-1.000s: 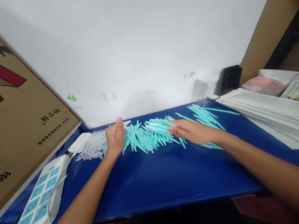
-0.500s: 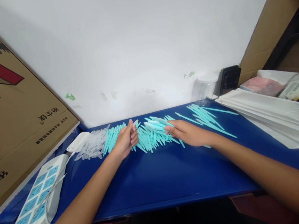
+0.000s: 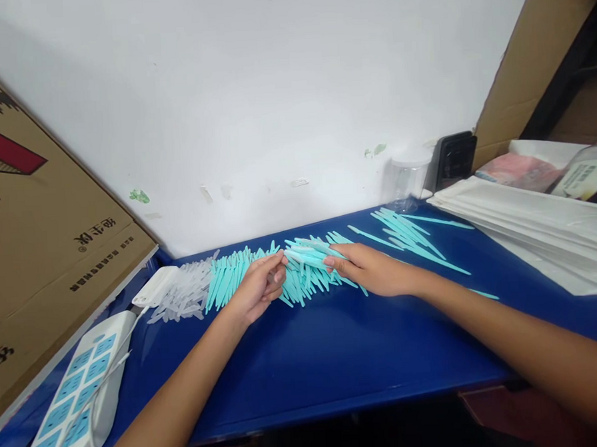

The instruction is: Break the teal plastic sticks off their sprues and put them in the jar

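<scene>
My right hand [image 3: 363, 267] is closed round a bundle of slim turquoise sticks [image 3: 307, 253] shaped like eyebrow razors, their pale tips pointing left. At those tips, my left hand [image 3: 264, 285] pinches with thumb and forefinger; whatever it holds is too small to make out. Beneath and behind both hands, a long pile of the same turquoise sticks [image 3: 228, 277] spreads over the blue table [image 3: 345, 354]. To its left lies a heap of clear, cap-like plastic pieces [image 3: 187, 293]. More turquoise sticks [image 3: 412, 234] lie loosely at the right.
A white power strip [image 3: 81, 388] with cables and a white charger-like block [image 3: 156, 286] are at the left, beside a large cardboard box [image 3: 52, 216]. A clear jar [image 3: 409, 178], a black case [image 3: 456, 158] and white plastic sheets [image 3: 533, 221] stand or lie at the right.
My left hand has moved right and its pinched fingertips have met the tips of the bundle. A pale piece seen in its fingers before is now hidden. The right hand has shifted slightly.
</scene>
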`<state>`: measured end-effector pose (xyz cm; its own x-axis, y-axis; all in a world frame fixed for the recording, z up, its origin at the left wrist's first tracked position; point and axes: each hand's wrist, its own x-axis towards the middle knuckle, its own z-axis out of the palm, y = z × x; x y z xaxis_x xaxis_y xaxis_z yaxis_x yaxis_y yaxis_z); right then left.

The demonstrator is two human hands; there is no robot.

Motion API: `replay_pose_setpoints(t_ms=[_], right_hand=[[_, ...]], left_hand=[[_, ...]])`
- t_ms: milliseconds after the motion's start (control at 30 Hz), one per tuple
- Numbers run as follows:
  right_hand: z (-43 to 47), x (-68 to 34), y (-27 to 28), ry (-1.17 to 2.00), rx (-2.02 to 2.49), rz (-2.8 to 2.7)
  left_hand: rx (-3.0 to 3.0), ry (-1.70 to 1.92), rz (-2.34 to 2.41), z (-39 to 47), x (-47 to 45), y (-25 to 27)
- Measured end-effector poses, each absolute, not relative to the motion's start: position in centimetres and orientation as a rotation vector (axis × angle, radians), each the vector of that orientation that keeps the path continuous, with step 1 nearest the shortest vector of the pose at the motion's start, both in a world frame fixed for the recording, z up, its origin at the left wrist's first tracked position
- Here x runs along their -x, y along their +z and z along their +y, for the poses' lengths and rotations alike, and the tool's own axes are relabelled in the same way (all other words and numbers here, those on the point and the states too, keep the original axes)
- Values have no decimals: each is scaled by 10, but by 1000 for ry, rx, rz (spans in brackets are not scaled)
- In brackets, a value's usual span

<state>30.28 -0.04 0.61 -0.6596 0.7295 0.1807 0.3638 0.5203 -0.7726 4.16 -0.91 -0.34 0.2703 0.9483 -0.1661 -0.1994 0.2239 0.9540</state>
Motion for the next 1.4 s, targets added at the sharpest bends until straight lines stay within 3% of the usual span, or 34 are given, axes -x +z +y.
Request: replay_pose_setpoints(t_ms=[433,1000,1400], right_hand=[[-3,-301,5,957,903,-2312],[-9,-295,1,1169,916,-2179],[-8,-296,6,1103,903,-2011]], left_hand=[[-1733,1073,1077,-17,-53,-12],[-1725,1092,1053,-21,-63,-17],[-1733,1071,1053,-16,-57,-18]])
